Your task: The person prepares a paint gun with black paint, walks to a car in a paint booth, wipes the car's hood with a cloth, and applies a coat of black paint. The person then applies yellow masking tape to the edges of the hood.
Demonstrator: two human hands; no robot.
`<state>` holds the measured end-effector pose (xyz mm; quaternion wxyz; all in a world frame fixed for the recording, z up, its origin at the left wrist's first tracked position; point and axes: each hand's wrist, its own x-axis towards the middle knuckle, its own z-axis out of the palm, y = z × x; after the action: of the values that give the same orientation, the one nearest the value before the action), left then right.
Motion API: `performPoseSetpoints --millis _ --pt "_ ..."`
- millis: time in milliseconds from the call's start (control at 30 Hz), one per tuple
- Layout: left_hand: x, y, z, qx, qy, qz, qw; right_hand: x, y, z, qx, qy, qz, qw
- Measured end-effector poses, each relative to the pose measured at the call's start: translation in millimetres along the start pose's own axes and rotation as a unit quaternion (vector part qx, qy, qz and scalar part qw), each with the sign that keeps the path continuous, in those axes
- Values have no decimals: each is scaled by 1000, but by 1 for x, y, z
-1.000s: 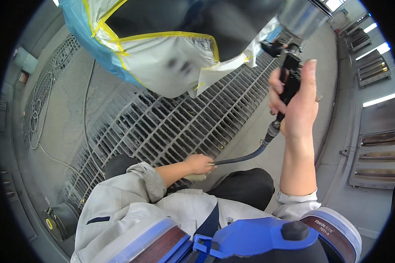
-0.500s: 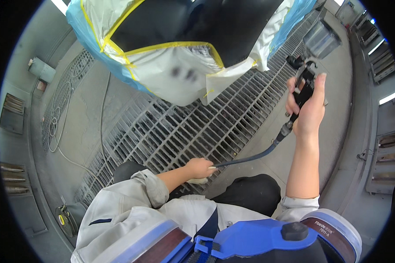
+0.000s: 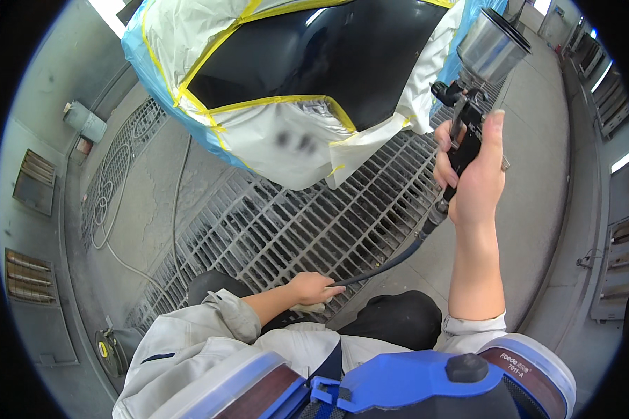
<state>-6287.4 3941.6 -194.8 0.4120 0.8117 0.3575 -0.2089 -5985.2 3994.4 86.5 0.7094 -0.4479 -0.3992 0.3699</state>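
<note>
My right hand (image 3: 476, 178) is wrapped round the black grip of a spray gun (image 3: 466, 143), raised at the right. On top of the gun sits a clear cup (image 3: 493, 50), tilted. A dark air hose (image 3: 391, 264) runs from the grip's lower end down to my left hand (image 3: 313, 290), which is closed round it near my knees. A pale cloth-like piece (image 3: 307, 307) shows under the left hand. Ahead is a glossy black panel (image 3: 307, 59), edged with yellow tape (image 3: 276, 103) and white masking sheet (image 3: 258, 140). Dark smudges mark that sheet.
A metal floor grating (image 3: 258, 227) runs diagonally beneath the masked panel. Loose hoses (image 3: 108, 209) lie on the floor to the left, with a pale canister (image 3: 85, 121) by the wall. A reel-like thing (image 3: 112, 349) stands lower left. My mask's blue frame (image 3: 412, 377) fills the bottom.
The spray gun and my right hand have shifted slightly left and the cup has tilted differently. The masked panel sits lower in view, showing more of its black surface. Both hands keep their grips.
</note>
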Motion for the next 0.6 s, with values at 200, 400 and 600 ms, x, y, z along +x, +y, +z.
performPoseSetpoints --millis 200,400,600 --pt "-3 19 -10 62 10 14 998 15 -11 -3 61 -142 97 983" --pt "-4 48 -26 36 70 35 996 58 -20 -36 5 -79 38 996" --pt "-1 66 -52 -37 137 38 989 83 -34 -52 -32 10 -28 999"
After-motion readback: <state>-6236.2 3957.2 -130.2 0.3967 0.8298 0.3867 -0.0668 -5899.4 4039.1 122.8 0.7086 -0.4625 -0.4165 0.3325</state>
